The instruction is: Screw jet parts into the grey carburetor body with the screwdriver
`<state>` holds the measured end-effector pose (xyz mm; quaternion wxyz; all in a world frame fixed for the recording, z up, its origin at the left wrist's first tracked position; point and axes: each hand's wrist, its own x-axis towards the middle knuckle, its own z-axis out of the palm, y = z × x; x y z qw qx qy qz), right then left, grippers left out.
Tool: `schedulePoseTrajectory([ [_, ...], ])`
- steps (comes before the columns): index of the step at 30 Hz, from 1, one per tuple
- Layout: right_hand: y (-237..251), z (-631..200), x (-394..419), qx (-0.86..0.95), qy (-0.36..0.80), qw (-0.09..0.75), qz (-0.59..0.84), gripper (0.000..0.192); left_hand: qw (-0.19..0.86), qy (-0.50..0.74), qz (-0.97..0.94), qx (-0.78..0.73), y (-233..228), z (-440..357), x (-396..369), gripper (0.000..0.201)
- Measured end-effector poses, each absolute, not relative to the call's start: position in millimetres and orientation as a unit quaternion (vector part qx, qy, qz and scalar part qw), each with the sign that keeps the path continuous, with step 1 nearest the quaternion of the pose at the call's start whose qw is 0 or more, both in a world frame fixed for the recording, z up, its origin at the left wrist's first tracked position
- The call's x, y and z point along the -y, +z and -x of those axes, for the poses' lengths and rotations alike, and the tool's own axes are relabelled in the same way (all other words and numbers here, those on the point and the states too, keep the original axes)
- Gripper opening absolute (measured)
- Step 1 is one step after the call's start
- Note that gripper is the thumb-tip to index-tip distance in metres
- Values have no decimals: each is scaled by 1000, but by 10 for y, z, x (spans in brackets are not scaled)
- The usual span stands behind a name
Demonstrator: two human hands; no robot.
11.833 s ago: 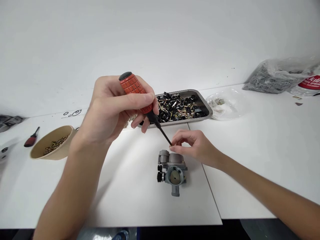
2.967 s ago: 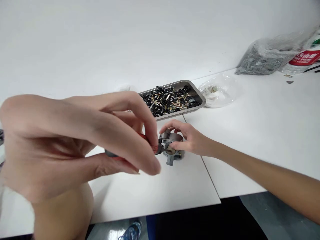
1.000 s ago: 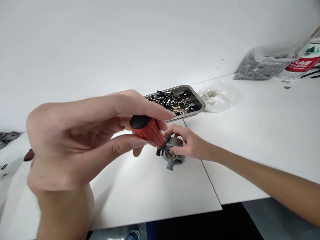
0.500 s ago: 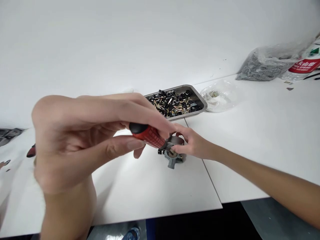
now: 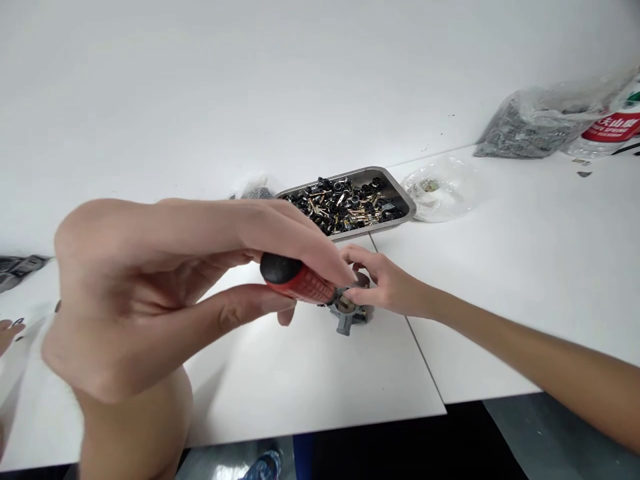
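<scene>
My left hand (image 5: 165, 287) fills the left half of the view, close to the camera, fingers and thumb closed round a screwdriver (image 5: 295, 280) with a red ribbed handle and black cap. Its shaft points right and down at a small grey metal carburetor body (image 5: 350, 310) standing on the white table (image 5: 325, 373); the tip is hidden. My right hand (image 5: 383, 283) reaches in from the right and grips the top of that body, covering most of it.
Behind the hands sits a metal tray (image 5: 406, 200) of small black and brass parts. A clear plastic bag (image 5: 443, 190) lies to its right, a bag of grey parts (image 5: 530, 127) at the far right. Another person's fingertip (image 5: 7, 330) shows at the left edge.
My left hand has drifted slightly left and lower while turning the screwdriver handle on the body. My right hand stays clamped on the grey part. The view shifted a little.
</scene>
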<state>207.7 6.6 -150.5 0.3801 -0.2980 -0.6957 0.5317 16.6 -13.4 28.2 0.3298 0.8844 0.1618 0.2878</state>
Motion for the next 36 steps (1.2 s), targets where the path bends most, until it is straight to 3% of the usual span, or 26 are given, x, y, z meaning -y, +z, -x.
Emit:
schedulePoseTrajectory([
  [3, -1505, -2077, -69, 700, 530, 373, 301, 31, 281, 303, -901, -131, 212, -55, 114, 26],
  [6, -1506, -2079, -68, 697, 532, 373, 304, 31, 273, 299, -909, -99, 196, 5, 85, 30],
  [12, -1520, -2072, -75, 695, 531, 376, 306, 30, 299, 280, -894, -183, 308, -166, 120, 24],
  [20, -1522, -2075, -84, 705, 522, 382, 292, 30, 253, 267, -922, -117, 279, -145, 114, 40],
  [24, -1519, -2073, -74, 700, 530, 374, 298, 29, 262, 304, -904, -149, 228, -109, 91, 27],
  [28, -1514, -2070, -64, 694, 536, 369, 307, 29, 289, 313, -890, -163, 232, -145, 137, 40],
  [33, -1503, -2071, -67, 698, 536, 372, 296, 27, 275, 284, -905, -161, 336, -246, 122, 22],
  [36, -1503, -2071, -70, 697, 536, 375, 294, 27, 272, 285, -909, -137, 322, -254, 110, 30],
])
